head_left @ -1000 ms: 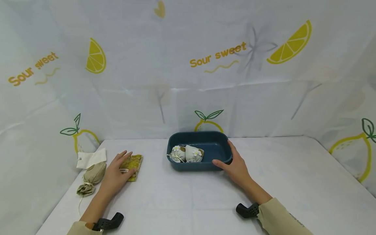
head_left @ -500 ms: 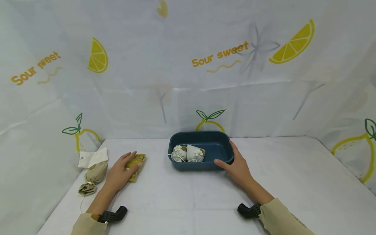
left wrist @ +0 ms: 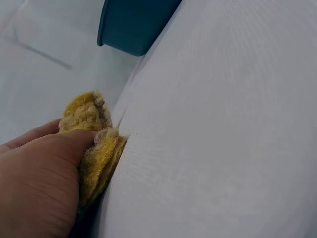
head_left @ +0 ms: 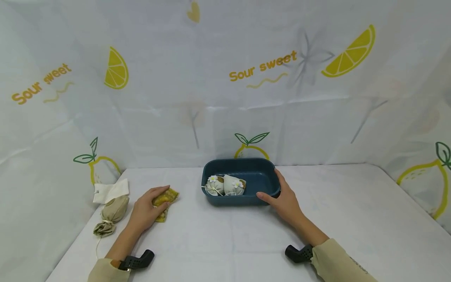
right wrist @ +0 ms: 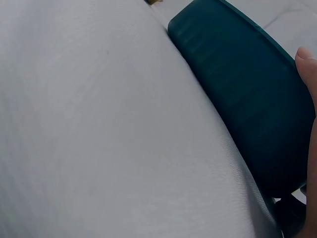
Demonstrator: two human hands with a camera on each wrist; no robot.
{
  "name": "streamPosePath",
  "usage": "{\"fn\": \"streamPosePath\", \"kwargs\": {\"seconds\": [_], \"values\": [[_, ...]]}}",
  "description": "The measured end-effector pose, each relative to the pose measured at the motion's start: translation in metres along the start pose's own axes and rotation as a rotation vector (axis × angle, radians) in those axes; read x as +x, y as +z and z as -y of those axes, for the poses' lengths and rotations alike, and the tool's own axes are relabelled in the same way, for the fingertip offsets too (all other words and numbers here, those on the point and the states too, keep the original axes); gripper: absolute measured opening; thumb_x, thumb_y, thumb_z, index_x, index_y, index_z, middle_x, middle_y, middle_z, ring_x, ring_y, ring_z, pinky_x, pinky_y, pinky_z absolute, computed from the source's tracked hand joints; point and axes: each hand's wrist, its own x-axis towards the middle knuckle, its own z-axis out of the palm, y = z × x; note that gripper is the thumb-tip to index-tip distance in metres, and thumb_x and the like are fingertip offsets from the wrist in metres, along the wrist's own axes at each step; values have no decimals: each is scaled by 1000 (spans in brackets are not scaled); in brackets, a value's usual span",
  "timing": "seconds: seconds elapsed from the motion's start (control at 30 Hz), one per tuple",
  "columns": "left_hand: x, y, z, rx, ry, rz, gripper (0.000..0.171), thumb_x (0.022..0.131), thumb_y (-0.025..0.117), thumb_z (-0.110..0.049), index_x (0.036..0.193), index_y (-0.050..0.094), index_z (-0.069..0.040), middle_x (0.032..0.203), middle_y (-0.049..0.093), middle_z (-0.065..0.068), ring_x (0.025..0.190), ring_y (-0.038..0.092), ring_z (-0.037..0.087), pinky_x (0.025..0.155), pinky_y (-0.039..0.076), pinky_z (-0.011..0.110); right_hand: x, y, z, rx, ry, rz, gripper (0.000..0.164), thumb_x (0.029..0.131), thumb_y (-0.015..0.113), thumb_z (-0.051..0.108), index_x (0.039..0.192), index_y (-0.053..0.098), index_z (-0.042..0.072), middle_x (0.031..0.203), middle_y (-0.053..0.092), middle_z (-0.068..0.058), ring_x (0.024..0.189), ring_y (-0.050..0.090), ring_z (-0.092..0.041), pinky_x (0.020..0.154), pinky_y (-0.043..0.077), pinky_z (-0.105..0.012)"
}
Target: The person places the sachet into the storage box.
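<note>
My left hand [head_left: 145,210] pinches a yellow patterned cloth piece [head_left: 163,199] between thumb and fingers, at the left of the table. In the left wrist view the cloth [left wrist: 101,161] looks fuzzy and bends up on both sides of the thumb. My right hand [head_left: 287,203] grips the right end of a dark blue plastic box [head_left: 229,201], thumb over the front rim and fingers along the far side. Two small pale cloth pouches with white flowers, a left one [head_left: 213,187] and a right one [head_left: 232,187], lie inside the box's left half.
Left of my left hand lie a beige tied pouch [head_left: 115,209] with a trailing string and a white folded cloth [head_left: 112,191]. A white lemon-print curtain [head_left: 158,129] rises behind the table [head_left: 225,243].
My left hand has gone from lying over the yellow cloth to pinching it, and the cloth has bent and shifted slightly right. The right hand and the box keep their place.
</note>
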Motion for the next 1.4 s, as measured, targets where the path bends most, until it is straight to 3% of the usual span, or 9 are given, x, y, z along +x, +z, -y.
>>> {"fn": "streamPosePath", "kwargs": {"seconds": [0.13,0.27,0.43,0.53,0.73,0.83,1.13,1.23,1.4], "values": [[-1,2,-2,-4,44,-26,49,88,77,-11,135,66,-19,134,67,11,124,63,37,100,50,57,-1,-1,0,-7,7,-4,105,87,75,49,164,12,17,169,20,-16,154,24,-42,119,28,-66],[-1,1,-3,-39,33,-57,47,89,75,-7,134,67,-19,133,68,10,125,63,34,100,52,49,-1,-1,1,-9,14,0,105,87,75,50,164,12,17,169,20,-18,154,23,-43,119,28,-66],[2,-3,-11,-131,26,-131,48,90,73,-3,135,66,-17,135,67,10,125,63,31,95,45,9,-1,-1,1,-6,13,-5,105,86,75,49,164,12,18,169,21,-18,154,24,-42,119,28,-67],[8,-3,-23,-163,54,-175,48,89,74,-2,135,67,-16,133,68,10,120,64,28,87,38,-1,-1,-2,1,0,15,-8,105,86,76,48,164,12,17,169,21,-18,154,23,-42,119,27,-66],[23,6,-57,-214,16,-221,46,91,73,-6,134,68,-21,130,70,10,102,66,19,74,50,12,-1,-2,1,8,31,-6,104,87,75,49,164,13,17,169,20,-16,155,22,-40,121,26,-64],[29,12,-75,-237,17,-228,45,90,73,-7,133,68,-20,130,70,10,100,67,20,73,52,14,-1,-1,2,14,31,-3,105,86,76,49,164,13,18,169,20,-16,155,23,-40,121,26,-64],[53,28,-126,-245,185,-225,43,90,74,-7,132,69,-16,128,71,8,114,70,24,89,60,40,0,0,3,31,9,-24,106,83,79,48,164,16,18,168,24,-15,154,26,-39,120,28,-63],[63,34,-139,-220,244,-194,43,90,74,-7,133,69,-16,128,71,7,114,70,25,90,60,42,0,0,3,27,10,-28,106,84,78,48,164,16,17,168,24,-16,154,26,-39,121,27,-63],[77,42,-155,-178,273,-159,43,91,74,-13,134,68,-17,129,71,6,114,70,25,90,60,42,-1,1,4,17,32,-14,105,85,77,49,164,15,17,168,24,-16,155,25,-38,121,27,-63]]}}
